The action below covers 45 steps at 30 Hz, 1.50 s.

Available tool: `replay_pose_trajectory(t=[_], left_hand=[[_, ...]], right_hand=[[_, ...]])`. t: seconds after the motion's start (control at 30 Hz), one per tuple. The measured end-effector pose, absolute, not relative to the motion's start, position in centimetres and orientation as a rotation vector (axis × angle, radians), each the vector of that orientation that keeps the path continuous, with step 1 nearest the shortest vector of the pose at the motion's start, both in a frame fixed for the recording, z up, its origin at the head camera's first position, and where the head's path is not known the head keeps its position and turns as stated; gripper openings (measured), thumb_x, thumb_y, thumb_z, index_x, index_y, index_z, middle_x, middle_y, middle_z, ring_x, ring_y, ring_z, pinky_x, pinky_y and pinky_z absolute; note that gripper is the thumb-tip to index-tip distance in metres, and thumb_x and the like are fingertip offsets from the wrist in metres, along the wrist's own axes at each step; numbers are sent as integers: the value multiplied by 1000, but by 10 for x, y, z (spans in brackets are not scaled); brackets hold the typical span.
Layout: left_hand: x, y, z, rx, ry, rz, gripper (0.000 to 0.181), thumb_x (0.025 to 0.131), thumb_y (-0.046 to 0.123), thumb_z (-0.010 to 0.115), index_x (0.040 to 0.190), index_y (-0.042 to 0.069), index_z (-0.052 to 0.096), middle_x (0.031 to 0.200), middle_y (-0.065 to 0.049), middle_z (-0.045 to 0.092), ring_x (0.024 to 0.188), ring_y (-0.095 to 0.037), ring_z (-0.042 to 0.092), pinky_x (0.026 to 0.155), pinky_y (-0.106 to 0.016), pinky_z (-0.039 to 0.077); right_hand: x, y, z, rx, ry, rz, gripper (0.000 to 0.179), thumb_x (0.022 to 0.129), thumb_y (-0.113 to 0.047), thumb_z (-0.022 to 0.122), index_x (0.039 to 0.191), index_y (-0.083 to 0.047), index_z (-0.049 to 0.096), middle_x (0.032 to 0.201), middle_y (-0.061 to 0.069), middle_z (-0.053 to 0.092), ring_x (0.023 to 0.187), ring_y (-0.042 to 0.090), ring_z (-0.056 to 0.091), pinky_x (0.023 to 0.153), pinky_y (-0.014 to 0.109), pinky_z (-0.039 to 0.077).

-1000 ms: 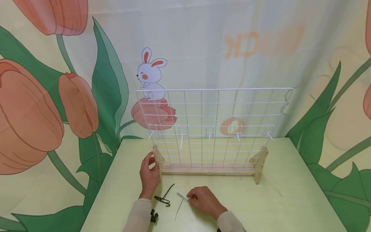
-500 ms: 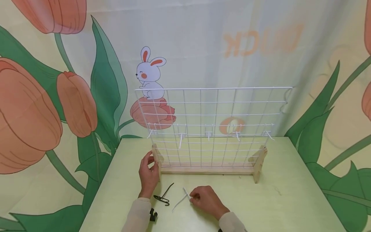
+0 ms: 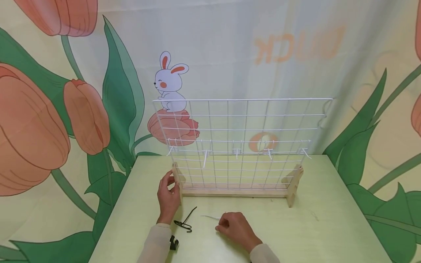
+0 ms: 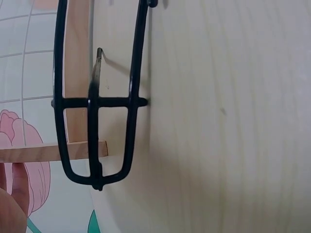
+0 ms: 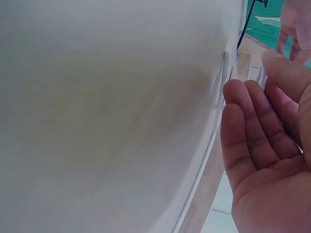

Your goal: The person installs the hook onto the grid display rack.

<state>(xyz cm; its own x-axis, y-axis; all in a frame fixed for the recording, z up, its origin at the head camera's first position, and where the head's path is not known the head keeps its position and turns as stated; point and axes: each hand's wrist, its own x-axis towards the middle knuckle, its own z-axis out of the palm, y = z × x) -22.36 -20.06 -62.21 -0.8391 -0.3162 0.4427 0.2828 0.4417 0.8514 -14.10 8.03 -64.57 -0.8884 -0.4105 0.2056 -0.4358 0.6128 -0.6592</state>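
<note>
Thumb and fingers of the right hand [image 3: 237, 229] curl in a pinch on a white wire hook [image 3: 213, 218], low at the tabletop [image 3: 329, 226], while the left hand [image 3: 169, 199] grips the left wooden upright [image 3: 175, 173] of the white grid [image 3: 243, 99]; a black wire hook [image 4: 93, 121] lies between our hands. We judge the white piece light, stiff and smooth, best held at its broader end. Half a second earlier its prong slanted toward us; now it points left, the broader end mostly hidden.
</note>
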Motion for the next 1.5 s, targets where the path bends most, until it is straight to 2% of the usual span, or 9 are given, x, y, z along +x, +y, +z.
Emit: replay_pose_trajectory(t=[0.27,0.43,0.6,0.7,0.8,0.93,1.23,1.43,1.5], left_hand=[[-227,-199,-620,18,-2134,-1374,56,98,-2,69,149,19,57,121,-12,66,115,-27,68,83,-31,65],[-227,-199,-620,16,-2128,-1388,55,98,-1,69,149,19,57,120,-12,66,115,-27,68,83,-28,64],[-226,-200,-621,39,-2137,-1412,54,99,0,69,148,21,58,120,-12,65,116,-25,68,85,-23,61],[-225,-199,-622,36,-2144,-1406,54,99,-1,69,148,19,57,120,-12,65,116,-26,68,85,-26,63],[-224,-198,-623,28,-2144,-1394,54,99,-2,68,148,17,57,121,-13,66,116,-29,68,84,-30,64],[-224,-197,-623,44,-2155,-1393,54,99,-1,69,148,18,57,121,-12,66,116,-28,68,85,-31,64],[-225,-197,-623,40,-2144,-1383,54,98,-1,69,148,18,58,121,-12,66,115,-28,68,84,-26,63],[-223,-199,-624,52,-2154,-1388,54,100,0,69,148,19,57,121,-11,65,116,-27,67,86,-40,65],[-223,-200,-625,50,-2155,-1387,53,100,0,69,148,19,57,121,-11,65,116,-27,68,86,-41,65]], right_hand=[[-140,85,-641,725,-2800,1229,12,89,-24,87,85,-22,75,76,-17,70,67,-8,58,62,17,52],[-142,93,-637,693,-2776,1317,8,92,-23,84,90,-21,76,81,-15,73,72,-6,64,67,18,57],[-148,105,-633,642,-2740,1245,8,91,-20,84,96,-17,78,91,-10,75,85,8,71,72,23,59],[-154,110,-635,639,-2757,1152,14,90,-18,85,101,-14,79,99,-7,75,94,18,73,77,28,61],[-160,115,-639,669,-2789,1124,16,90,-16,85,104,-12,79,104,-5,75,99,22,73,83,35,62],[-165,118,-646,705,-2849,1126,16,91,-13,82,106,-11,79,106,-4,76,102,18,73,89,38,61],[-169,116,-653,721,-2872,1082,11,92,-13,80,103,-12,80,103,-5,78,98,13,72,87,32,61],[-161,116,-650,712,-2869,1057,7,92,-13,81,99,-14,80,98,-7,78,94,11,72,84,32,61],[-157,115,-651,713,-2860,1042,6,92,-14,82,97,-14,80,96,-8,78,91,8,71,82,31,61]])
